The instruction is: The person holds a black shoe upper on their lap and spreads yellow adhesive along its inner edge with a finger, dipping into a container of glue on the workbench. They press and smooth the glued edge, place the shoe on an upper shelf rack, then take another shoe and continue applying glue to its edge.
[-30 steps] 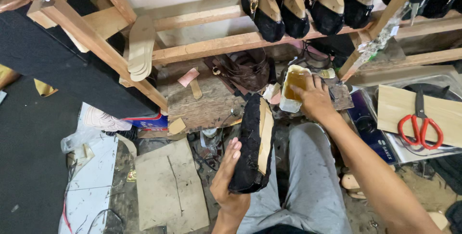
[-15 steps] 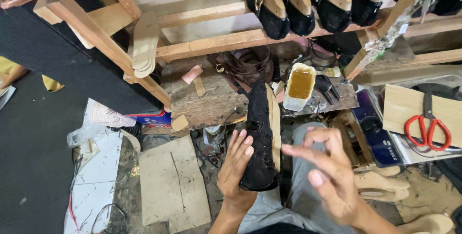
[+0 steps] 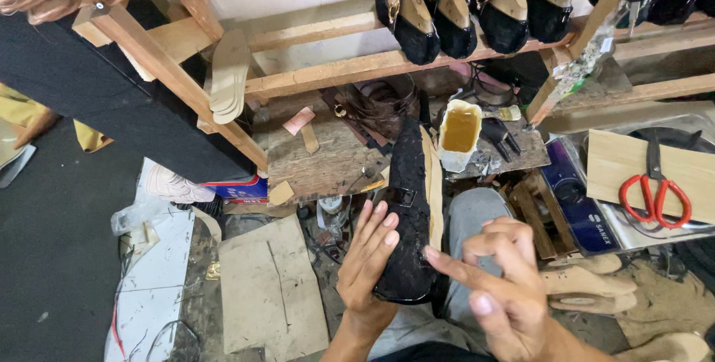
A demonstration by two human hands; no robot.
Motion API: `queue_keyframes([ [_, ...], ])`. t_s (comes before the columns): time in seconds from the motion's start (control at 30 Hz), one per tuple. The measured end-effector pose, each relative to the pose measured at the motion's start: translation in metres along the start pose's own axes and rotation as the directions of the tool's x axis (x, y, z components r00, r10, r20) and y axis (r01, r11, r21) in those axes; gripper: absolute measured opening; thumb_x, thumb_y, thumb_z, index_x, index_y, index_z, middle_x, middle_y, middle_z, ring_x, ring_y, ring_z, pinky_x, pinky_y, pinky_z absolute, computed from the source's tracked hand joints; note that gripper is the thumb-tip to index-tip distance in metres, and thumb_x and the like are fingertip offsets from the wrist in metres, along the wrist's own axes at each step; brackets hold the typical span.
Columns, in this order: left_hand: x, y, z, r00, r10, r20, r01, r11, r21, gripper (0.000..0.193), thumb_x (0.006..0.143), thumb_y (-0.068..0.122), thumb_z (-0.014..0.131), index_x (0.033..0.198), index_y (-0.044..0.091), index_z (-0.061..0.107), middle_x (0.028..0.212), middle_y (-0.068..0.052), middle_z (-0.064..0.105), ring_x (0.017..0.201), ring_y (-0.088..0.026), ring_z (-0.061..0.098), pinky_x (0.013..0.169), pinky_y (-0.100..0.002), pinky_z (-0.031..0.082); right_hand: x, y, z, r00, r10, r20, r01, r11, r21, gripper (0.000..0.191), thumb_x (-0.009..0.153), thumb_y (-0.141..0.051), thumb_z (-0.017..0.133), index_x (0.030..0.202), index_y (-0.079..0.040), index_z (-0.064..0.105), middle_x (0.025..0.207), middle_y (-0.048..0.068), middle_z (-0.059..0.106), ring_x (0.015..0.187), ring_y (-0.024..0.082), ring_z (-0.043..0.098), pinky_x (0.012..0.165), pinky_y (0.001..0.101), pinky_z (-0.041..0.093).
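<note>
My left hand (image 3: 366, 259) holds a black shoe upper on a wooden last (image 3: 411, 217), toe end pointing away from me, over my lap. My right hand (image 3: 500, 287) is close to the shoe's near right side, index finger stretched out and touching the black edge near the heel. Nothing is held in the right hand. Beyond the shoe, an open container of yellow glue (image 3: 459, 132) sits on the low wooden bench (image 3: 320, 161).
Several black shoes on lasts (image 3: 477, 4) line a wooden rack above. Red-handled scissors (image 3: 661, 191) lie on a board at right. Pale insoles (image 3: 227, 75) hang on the rack. Cardboard (image 3: 268, 287) lies on the floor at left, wooden lasts (image 3: 588, 280) at right.
My right hand left the glue container, came back toward me and now touches the shoe's side with one finger. The shoe in my left hand shifted slightly.
</note>
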State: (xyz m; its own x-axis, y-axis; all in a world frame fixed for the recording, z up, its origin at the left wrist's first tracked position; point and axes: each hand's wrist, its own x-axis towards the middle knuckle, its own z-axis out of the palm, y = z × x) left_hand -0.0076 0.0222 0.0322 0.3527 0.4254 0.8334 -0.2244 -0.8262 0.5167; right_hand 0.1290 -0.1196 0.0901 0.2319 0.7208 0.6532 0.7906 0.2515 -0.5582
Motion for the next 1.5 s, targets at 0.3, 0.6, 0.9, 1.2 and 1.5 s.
queue_keyframes([
  [0.3, 0.003, 0.005, -0.001, 1.000, -0.009, 0.008, 0.009, 1.000, -0.005, 0.037, 0.093, 0.000, 0.072, 0.129, 0.002, 0.062, 0.133, -0.019, 0.069, 0.134, -0.041, 0.064, 0.122, -0.063, 0.044, 0.006, 0.003, -0.008, 0.998, -0.055, 0.012, 0.056, 0.996, -0.063, 0.048, 0.100, -0.031, 0.041, 0.120, -0.006, 0.076, 0.097, 0.007, 0.055, 0.103, 0.027, 0.045, 0.107, 0.0481, 0.035],
  [0.6, 0.004, 0.009, 0.001, 1.000, -0.015, 0.019, 0.015, 1.000, -0.019, 0.037, 0.093, 0.000, 0.073, 0.128, 0.002, 0.062, 0.133, -0.019, 0.069, 0.134, -0.041, 0.065, 0.122, -0.062, 0.045, 0.007, 0.010, -0.007, 0.995, -0.092, 0.025, 0.093, 0.995, -0.044, 0.047, 0.099, -0.032, 0.043, 0.120, -0.007, 0.077, 0.100, 0.007, 0.058, 0.104, 0.027, 0.047, 0.108, 0.0496, 0.035],
  [0.9, 0.005, 0.007, 0.001, 1.000, -0.004, 0.030, 0.004, 1.000, -0.003, 0.037, 0.093, 0.001, 0.074, 0.128, 0.002, 0.062, 0.132, -0.019, 0.069, 0.133, -0.041, 0.065, 0.121, -0.062, 0.045, 0.012, 0.008, -0.012, 0.984, -0.175, 0.033, 0.178, 0.956, -0.233, 0.043, 0.098, -0.034, 0.045, 0.118, -0.013, 0.077, 0.094, 0.003, 0.054, 0.100, 0.023, 0.048, 0.108, 0.0515, 0.033],
  [1.2, 0.005, 0.008, 0.000, 0.999, -0.026, 0.032, 0.027, 0.999, -0.025, 0.039, 0.092, 0.002, 0.075, 0.129, 0.002, 0.062, 0.133, -0.019, 0.068, 0.135, -0.041, 0.064, 0.122, -0.061, 0.045, 0.011, 0.010, -0.012, 0.987, -0.086, 0.139, 0.076, 0.994, 0.075, 0.052, 0.100, -0.036, 0.041, 0.125, -0.006, 0.075, 0.106, 0.007, 0.059, 0.109, 0.028, 0.050, 0.114, 0.0501, 0.032],
  [1.5, 0.006, 0.009, -0.001, 0.999, -0.021, 0.037, 0.023, 0.999, -0.048, 0.044, 0.089, 0.004, 0.079, 0.130, 0.001, 0.062, 0.132, -0.020, 0.069, 0.133, -0.040, 0.064, 0.121, -0.060, 0.046, 0.010, 0.012, -0.014, 0.967, -0.243, 0.083, 0.253, 0.956, -0.150, 0.043, 0.096, -0.039, 0.046, 0.116, -0.019, 0.079, 0.096, 0.003, 0.057, 0.099, 0.024, 0.051, 0.111, 0.0568, 0.030],
])
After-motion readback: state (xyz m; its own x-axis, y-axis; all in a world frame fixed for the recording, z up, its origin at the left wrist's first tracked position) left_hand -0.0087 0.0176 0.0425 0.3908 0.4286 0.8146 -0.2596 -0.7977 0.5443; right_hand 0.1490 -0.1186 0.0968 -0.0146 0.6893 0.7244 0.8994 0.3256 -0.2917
